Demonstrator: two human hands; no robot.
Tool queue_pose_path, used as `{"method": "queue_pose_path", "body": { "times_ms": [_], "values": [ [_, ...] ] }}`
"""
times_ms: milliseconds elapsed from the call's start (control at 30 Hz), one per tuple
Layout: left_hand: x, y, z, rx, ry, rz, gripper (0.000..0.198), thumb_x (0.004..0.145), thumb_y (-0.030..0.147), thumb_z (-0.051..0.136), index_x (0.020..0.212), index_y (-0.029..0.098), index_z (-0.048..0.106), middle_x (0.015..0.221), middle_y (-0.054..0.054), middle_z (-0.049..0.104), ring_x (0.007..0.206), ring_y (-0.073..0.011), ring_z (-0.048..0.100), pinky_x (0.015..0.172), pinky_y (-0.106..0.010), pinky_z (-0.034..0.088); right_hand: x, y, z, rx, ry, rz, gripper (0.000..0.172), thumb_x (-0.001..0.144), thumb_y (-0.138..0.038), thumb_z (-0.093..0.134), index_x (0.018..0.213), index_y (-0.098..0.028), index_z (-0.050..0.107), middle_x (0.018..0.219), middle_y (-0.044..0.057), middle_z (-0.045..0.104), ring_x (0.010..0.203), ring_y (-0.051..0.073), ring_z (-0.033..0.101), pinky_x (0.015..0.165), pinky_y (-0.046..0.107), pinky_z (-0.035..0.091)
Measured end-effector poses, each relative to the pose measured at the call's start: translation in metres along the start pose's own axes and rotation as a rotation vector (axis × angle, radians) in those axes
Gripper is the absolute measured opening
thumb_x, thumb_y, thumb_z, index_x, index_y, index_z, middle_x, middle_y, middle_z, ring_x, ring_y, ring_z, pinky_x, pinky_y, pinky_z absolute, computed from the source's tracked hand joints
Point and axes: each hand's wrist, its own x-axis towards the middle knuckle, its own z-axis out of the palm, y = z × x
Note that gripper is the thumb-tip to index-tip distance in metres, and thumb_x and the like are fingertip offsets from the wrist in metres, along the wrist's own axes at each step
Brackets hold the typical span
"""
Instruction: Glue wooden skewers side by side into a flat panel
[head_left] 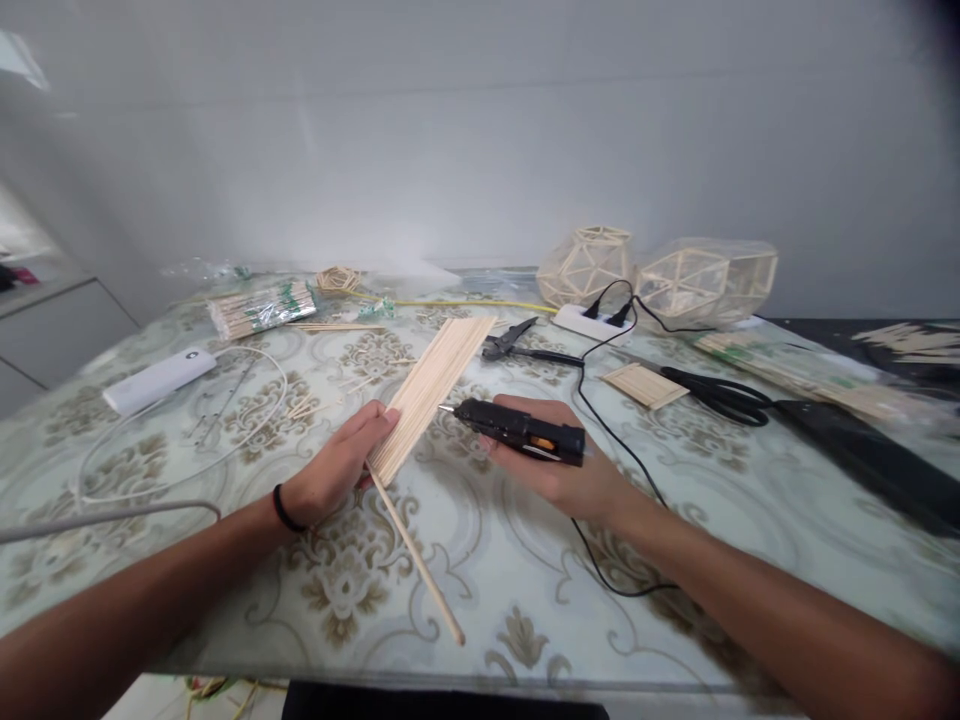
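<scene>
My left hand (352, 450) grips the near end of a flat panel of wooden sticks (439, 385) laid side by side, thumb on top. A single loose stick (420, 560) juts from under that hand toward the table's front edge. In my right hand (555, 470) is a black glue gun (517, 428), its metal nozzle pointing left, close to the panel's right edge. Whether the nozzle touches the panel I cannot tell. A black cord (607, 410) runs near the gun and up to a white power strip (592, 322).
Pliers (517, 345) lie beyond the panel. To the right are a small stick panel (645, 385), black-handled scissors (720, 395) and bagged sticks (802, 375). Stick-frame models (585, 265) stand at the back. On the left lie a white power bank (159, 380) and packed sticks (262, 308).
</scene>
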Motion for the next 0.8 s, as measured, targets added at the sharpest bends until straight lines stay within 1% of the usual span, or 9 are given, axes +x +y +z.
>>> {"method": "queue_pose_path", "body": {
  "times_ms": [167, 367, 500, 667, 800],
  "values": [
    [-0.0001, 0.0002, 0.0003, 0.005, 0.009, 0.007, 0.046, 0.098, 0.063, 0.053, 0.076, 0.024, 0.044, 0.063, 0.006, 0.042, 0.051, -0.013, 0.038, 0.047, -0.029, 0.031, 0.0004, -0.0003, -0.0021, 0.024, 0.029, 0.022, 0.024, 0.087, -0.025, 0.067, 0.068, -0.022, 0.052, 0.062, -0.004, 0.049, 0.058, 0.014, 0.044, 0.054, 0.029, 0.032],
    [0.0013, -0.0022, -0.0004, -0.01, 0.002, 0.009, 0.045, 0.099, 0.062, 0.052, 0.076, 0.024, 0.042, 0.068, 0.005, 0.041, 0.054, -0.0127, 0.039, 0.048, -0.029, 0.032, 0.0003, -0.0011, -0.0037, 0.058, 0.059, 0.049, 0.018, 0.085, -0.024, 0.067, 0.071, -0.021, 0.056, 0.064, -0.004, 0.051, 0.06, 0.014, 0.046, 0.056, 0.029, 0.034],
    [0.001, -0.0036, -0.0005, -0.027, -0.01, 0.011, 0.047, 0.097, 0.067, 0.053, 0.078, 0.025, 0.044, 0.07, 0.005, 0.042, 0.057, -0.0143, 0.041, 0.05, -0.029, 0.034, 0.0022, 0.0009, -0.0019, 0.062, 0.073, 0.017, 0.024, 0.087, -0.025, 0.069, 0.07, -0.022, 0.052, 0.064, -0.005, 0.046, 0.059, 0.013, 0.043, 0.055, 0.028, 0.032],
    [0.001, -0.0041, 0.0003, -0.049, 0.001, 0.018, 0.048, 0.096, 0.068, 0.054, 0.078, 0.025, 0.044, 0.068, 0.005, 0.043, 0.057, -0.0148, 0.039, 0.049, -0.029, 0.032, 0.0045, 0.0054, 0.0015, 0.051, 0.065, -0.046, 0.026, 0.09, -0.03, 0.07, 0.073, -0.022, 0.052, 0.069, -0.003, 0.05, 0.063, 0.015, 0.047, 0.058, 0.029, 0.035],
    [0.0011, -0.0036, 0.0013, -0.059, 0.014, 0.021, 0.047, 0.095, 0.068, 0.056, 0.08, 0.024, 0.045, 0.069, 0.004, 0.044, 0.059, -0.0152, 0.041, 0.049, -0.028, 0.032, 0.0039, 0.0073, 0.0043, 0.029, 0.056, -0.064, 0.024, 0.088, -0.029, 0.069, 0.073, -0.022, 0.051, 0.07, -0.002, 0.051, 0.064, 0.015, 0.047, 0.058, 0.029, 0.034]
  ]
}}
